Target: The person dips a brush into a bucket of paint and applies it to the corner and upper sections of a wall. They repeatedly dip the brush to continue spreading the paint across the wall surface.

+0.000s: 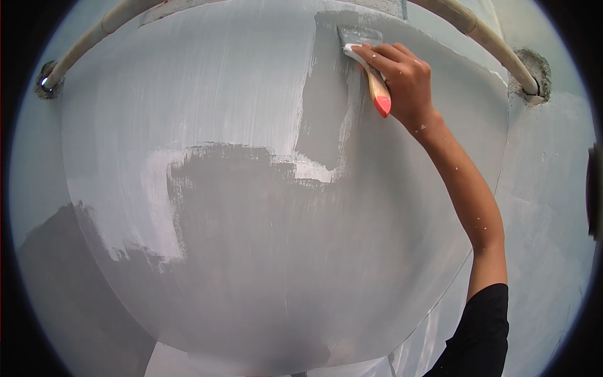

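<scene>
My right hand [404, 76] is closed around a flat paintbrush [377, 86] with a pale wooden handle and a red end. The bristles point up and lie against the upper part of a wall surface [289, 239]. Dark grey covers its lower middle and a strip beneath the brush. A lighter, streaky whitish area [239, 94] spreads over the upper left, with ragged edges where the two tones meet. Small pale specks dot my hand and forearm. My left hand is out of view.
A pale pipe [88, 47] crosses the upper left and enters a rough hole in the wall. Another pipe [490, 41] at the upper right ends in a similar broken hole [535, 75]. A dark object [593, 191] shows at the far right edge.
</scene>
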{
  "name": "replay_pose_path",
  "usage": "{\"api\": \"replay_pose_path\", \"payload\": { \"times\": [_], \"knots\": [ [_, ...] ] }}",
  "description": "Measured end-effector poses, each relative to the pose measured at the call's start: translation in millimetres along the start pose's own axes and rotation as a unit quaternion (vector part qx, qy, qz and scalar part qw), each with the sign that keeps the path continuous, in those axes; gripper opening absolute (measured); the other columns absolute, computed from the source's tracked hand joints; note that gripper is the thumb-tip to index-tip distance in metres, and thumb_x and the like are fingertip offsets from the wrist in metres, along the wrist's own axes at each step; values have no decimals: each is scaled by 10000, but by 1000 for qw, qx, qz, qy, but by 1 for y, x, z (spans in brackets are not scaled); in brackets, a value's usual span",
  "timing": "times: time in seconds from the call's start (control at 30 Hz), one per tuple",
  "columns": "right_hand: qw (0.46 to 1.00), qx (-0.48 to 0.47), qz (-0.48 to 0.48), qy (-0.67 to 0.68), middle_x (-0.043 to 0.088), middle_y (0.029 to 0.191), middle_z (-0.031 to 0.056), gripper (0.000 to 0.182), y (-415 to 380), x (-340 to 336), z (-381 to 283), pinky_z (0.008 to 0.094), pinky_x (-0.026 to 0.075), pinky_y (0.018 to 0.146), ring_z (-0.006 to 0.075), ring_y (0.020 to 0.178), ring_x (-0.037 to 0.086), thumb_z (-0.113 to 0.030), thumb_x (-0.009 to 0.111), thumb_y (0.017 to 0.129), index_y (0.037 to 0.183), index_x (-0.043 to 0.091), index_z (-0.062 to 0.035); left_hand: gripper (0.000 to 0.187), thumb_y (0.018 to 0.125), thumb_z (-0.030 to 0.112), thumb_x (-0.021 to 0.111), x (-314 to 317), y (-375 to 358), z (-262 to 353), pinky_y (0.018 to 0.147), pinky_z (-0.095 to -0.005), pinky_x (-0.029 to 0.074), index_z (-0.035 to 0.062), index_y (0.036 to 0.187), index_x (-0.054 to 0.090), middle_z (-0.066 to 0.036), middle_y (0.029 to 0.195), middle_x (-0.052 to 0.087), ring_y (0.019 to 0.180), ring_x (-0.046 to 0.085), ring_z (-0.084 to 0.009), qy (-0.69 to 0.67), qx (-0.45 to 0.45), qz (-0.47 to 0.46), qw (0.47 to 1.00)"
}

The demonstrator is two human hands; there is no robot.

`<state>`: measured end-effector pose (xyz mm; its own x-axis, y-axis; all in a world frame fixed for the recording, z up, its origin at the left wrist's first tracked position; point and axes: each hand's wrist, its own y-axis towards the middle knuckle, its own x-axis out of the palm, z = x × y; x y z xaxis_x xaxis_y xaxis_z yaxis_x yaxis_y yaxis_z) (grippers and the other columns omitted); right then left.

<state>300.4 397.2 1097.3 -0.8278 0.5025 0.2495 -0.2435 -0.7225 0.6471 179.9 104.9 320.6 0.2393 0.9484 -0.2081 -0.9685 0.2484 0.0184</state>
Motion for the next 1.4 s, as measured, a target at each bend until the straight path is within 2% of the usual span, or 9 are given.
{"api": "replay_pose_path", "payload": {
  "times": [0.17, 0.27, 0.6, 0.73, 0.97, 1.07, 1.17, 1.33, 1.4],
  "knots": [
    [998, 27, -24, 59, 764, 941, -9, 397, -12, -35, -18, 286, 580, 647, 154, 785, 667, -25, 770, 731, 1094, 789, -185, 305, 741, -15, 487, -3, -6, 8, 612, -432, 488, 43, 1037, 529, -134, 782, 559, 637, 537, -258, -8, -49, 3, 999],
    [996, 11, 84, -3, 766, 938, -7, 419, 2, -22, 35, 284, 575, 645, 160, 772, 667, -28, 777, 727, 1108, 792, -203, 303, 743, -4, 494, 0, -7, -3, 604, -425, 487, 42, 1041, 529, -132, 797, 561, 635, 532, -250, 5, -10, 3, 1000],
    [998, 46, -3, 34, 761, 884, -8, 326, -20, -46, 40, 285, 564, 654, 163, 724, 654, -48, 812, 760, 1051, 812, -195, 249, 773, 26, 508, -6, -15, 19, 783, -465, 487, 29, 1019, 545, -148, 855, 582, 792, 557, -319, -18, -23, -11, 999],
    [995, 19, 94, -2, 764, 902, 6, 314, 5, -18, 79, 294, 567, 668, 190, 783, 687, -70, 782, 786, 1071, 810, -197, 241, 778, 28, 505, 2, -16, 20, 803, -465, 480, 37, 1016, 541, -142, 853, 565, 801, 539, -320, 31, 23, -1, 999],
    [994, 62, -34, 79, 736, 833, 25, 269, 1, -41, 44, 308, 544, 641, 196, 739, 674, -94, 788, 763, 1019, 826, -168, 265, 764, 9, 516, -4, -15, 17, 772, -456, 479, 37, 1027, 532, -136, 862, 566, 799, 530, -295, 0, -3, -17, 1000],
    [997, -32, 66, 7, 768, 885, 9, 327, 27, -25, 60, 285, 571, 699, 174, 780, 699, -95, 827, 795, 1106, 810, -194, 263, 759, 5, 524, -3, -17, 26, 762, -450, 479, 44, 1019, 526, -127, 859, 566, 809, 535, -280, 14, -11, -10, 1000],
    [999, 34, 28, -8, 766, 883, 10, 310, 10, -6, 53, 284, 569, 691, 172, 771, 698, -107, 824, 801, 1099, 813, -192, 264, 759, 4, 521, 0, -13, 16, 767, -447, 480, 41, 1021, 528, -125, 864, 560, 810, 535, -281, 2, -94, -53, 994],
    [993, 44, -72, 79, 766, 882, 37, 265, 11, -35, 32, 289, 563, 668, 165, 708, 684, -109, 837, 787, 1040, 830, -187, 273, 763, 23, 526, -9, -19, 23, 782, -437, 478, 39, 1035, 528, -116, 875, 554, 814, 520, -272, 21, -10, -10, 1000],
    [993, 75, 0, 93, 767, 872, 57, 236, 34, -32, 35, 321, 562, 682, 198, 729, 690, -84, 828, 784, 1012, 826, -141, 275, 761, 30, 531, -9, -18, 15, 784, -436, 477, 39, 1036, 529, -113, 875, 550, 811, 512, -267, 11, -18, -21, 1000]
  ]
}}
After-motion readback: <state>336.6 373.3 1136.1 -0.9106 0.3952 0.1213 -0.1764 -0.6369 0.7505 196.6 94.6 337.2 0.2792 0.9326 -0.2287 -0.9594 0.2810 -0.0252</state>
